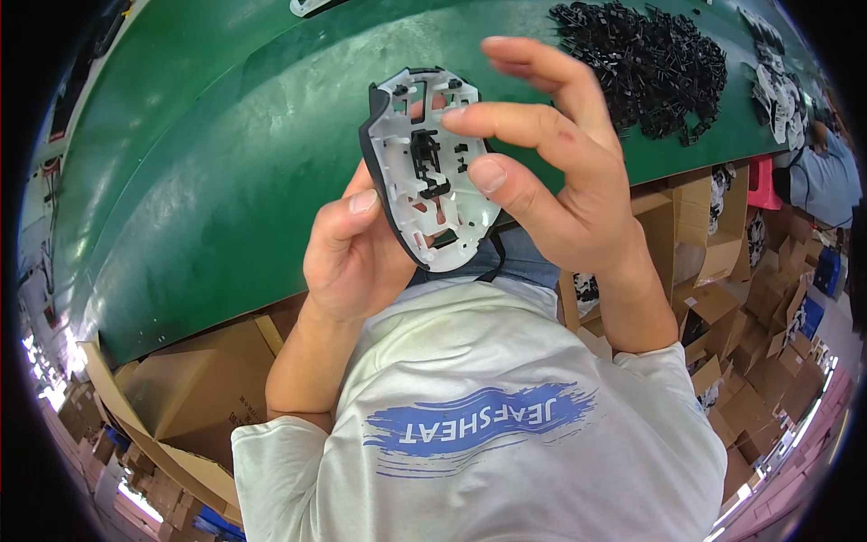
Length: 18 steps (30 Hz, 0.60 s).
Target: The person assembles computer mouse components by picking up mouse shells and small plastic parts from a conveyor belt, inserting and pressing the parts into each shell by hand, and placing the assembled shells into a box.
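Left hand [348, 248] grips the mouse shell [426, 167] from below, long axis running away from the body; right hand [551, 172], fingers spread, touches its right edge above the green surface [226, 163].

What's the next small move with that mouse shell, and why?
Probably press the right hand's thumb down on the black part in the mouse shell. The left hand cradles the shell from below, and the thumb and forefinger already rest on its ribbed inside.

white mouse shell [432, 172] edged black, over a green table [226, 163].
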Tool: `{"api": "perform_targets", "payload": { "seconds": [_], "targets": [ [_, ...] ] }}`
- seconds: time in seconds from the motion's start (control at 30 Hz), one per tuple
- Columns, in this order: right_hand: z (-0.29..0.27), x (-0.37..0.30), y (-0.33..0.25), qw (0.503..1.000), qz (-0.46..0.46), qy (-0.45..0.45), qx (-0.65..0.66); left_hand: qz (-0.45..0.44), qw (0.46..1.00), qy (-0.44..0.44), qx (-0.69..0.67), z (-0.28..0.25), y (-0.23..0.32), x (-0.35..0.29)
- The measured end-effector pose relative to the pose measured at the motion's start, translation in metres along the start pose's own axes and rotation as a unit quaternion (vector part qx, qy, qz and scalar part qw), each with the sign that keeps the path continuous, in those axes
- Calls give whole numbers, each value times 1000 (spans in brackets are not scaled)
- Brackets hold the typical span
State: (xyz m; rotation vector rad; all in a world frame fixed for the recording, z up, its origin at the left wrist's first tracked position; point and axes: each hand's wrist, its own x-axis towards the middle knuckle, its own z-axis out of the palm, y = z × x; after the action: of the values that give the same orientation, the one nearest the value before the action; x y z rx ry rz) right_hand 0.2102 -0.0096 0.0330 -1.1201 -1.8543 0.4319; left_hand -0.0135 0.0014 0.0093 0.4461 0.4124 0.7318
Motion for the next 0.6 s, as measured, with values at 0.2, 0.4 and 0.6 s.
{"api": "perform_targets", "payload": {
  "seconds": [0.2, 0.4, 0.6],
  "targets": [
    [7, -6, 1, 999, 19, -25, 14, 21, 988, -63, -136, -13, -1, 6],
    [5, -5, 10, 1000, -1, -12, -6, 36, 986, -7, -161, -1, -3, 4],
    [1, -4, 7, 997, 7, -30, -69, 33, 993, -32, -111, -12, -5, 4]
  ]
}}
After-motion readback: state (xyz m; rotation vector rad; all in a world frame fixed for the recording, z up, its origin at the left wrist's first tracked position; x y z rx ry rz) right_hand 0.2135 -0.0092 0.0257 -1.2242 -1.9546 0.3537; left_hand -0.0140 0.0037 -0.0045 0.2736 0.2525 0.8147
